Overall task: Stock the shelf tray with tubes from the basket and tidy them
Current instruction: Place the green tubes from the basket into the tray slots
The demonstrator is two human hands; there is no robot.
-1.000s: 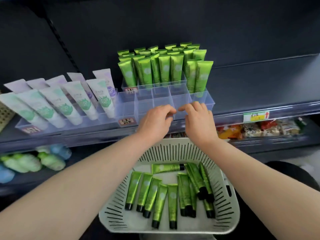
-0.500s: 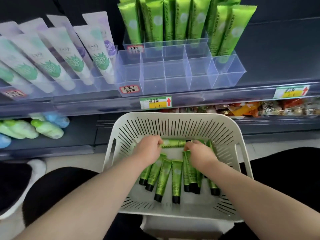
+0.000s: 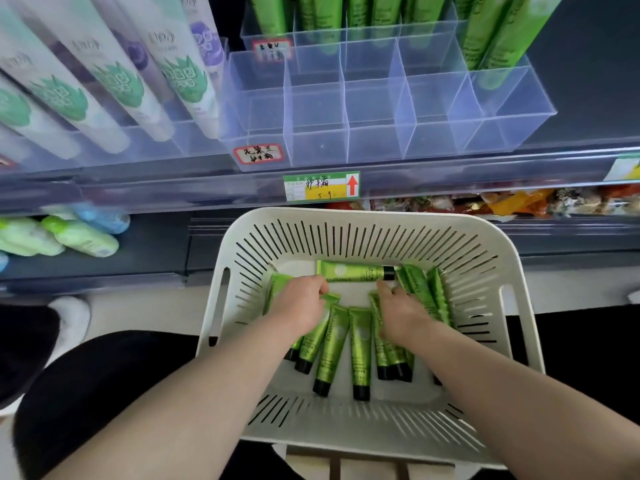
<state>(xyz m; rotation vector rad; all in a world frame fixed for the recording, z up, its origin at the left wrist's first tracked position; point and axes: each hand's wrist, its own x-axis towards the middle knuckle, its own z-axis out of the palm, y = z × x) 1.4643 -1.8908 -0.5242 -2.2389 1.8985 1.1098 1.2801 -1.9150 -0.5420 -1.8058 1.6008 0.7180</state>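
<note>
Below shelf tray point(image 3: 381, 133), two hands reach among basket point(image 3: 519, 306) tubes point(image 3: 360, 344).

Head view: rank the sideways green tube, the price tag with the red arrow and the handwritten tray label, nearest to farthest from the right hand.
1. Sideways green tube, in the basket beside the right hand.
2. Price tag with red arrow, on the shelf edge above.
3. Handwritten tray label, on the tray front, up-left.

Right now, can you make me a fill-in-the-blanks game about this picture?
1. Both hands, left and right, are inside the white ____.
2. The tubes in it are ____ with black caps.
3. The front row of the clear tray is ____.
4. The arrow on the price tag points ____.

Missing words: basket, green, empty, up
</note>
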